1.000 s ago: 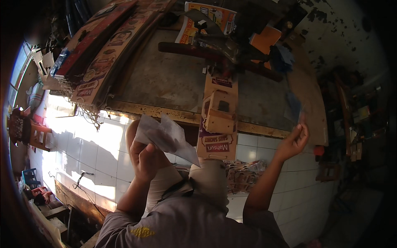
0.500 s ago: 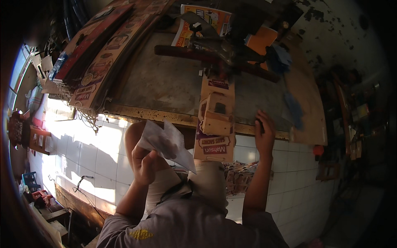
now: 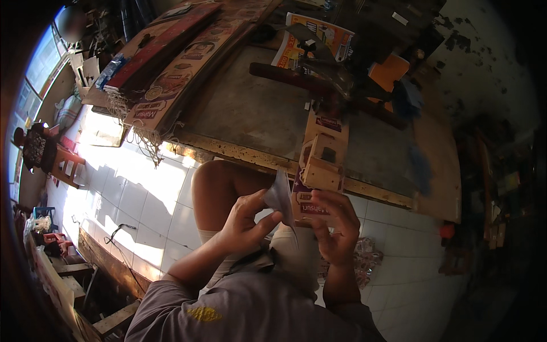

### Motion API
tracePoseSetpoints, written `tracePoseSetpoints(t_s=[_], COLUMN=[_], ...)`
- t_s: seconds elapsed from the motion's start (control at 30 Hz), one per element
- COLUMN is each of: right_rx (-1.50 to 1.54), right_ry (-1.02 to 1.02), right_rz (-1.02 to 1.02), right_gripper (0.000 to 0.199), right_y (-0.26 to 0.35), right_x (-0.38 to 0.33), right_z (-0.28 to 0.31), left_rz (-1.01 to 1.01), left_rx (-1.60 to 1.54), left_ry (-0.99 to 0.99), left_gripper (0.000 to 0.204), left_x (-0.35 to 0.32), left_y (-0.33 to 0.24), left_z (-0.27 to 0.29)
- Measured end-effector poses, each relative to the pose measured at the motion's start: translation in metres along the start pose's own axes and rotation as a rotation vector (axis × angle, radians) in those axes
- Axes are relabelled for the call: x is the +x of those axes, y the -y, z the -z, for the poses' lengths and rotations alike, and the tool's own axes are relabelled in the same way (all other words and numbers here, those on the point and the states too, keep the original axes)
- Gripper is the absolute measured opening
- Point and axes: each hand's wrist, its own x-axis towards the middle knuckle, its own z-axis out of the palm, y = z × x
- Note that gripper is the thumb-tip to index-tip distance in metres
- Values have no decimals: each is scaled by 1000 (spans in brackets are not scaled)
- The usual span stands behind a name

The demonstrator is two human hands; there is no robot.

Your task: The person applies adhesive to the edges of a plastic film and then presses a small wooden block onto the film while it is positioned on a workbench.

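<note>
My left hand pinches a thin, whitish, translucent sheet between thumb and fingers. The sheet stands nearly edge-on above my lap, so its face is mostly hidden. Just right of it, my right hand is raised with thumb and fingers apart, holding nothing. Beyond that hand, a printed cardboard strip reaches out over the bench's near edge. On the strip rests a light wooden block with a dark patch. A dark metal device with a reddish-brown bar stands at the strip's far end.
The worn bench has long printed boards with loose strings on its left. Orange printed paper and a blue cloth lie farther back. At far left, a person sits on the tiled floor's sunlit side.
My left hand has brought the sheet rightward and turned it nearly edge-on. My right hand has come down from the bench edge toward the sheet. The view has shifted, moving the bench rightward.
</note>
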Motion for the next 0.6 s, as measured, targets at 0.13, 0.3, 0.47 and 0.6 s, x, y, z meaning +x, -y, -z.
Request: tracePoseSetpoints(t_s=[0.13,0.3,0.47,0.6], right_rx=[233,546,561,565], right_ry=[103,157,175,185], right_rz=[-152,-327,-398,-395], right_gripper=[37,41,39,39], right_y=[18,10,6,4], right_x=[-6,-8,-10,-10], right_z=[-16,-12,-10,-10], left_rz=[-78,6,57,76], left_rx=[36,83,66,74], left_ry=[13,123,135,155], left_gripper=[16,17,20,20], left_x=[4,7,8,8], left_y=[-4,-8,-5,-6], left_z=[-13,-6,-7,-7])
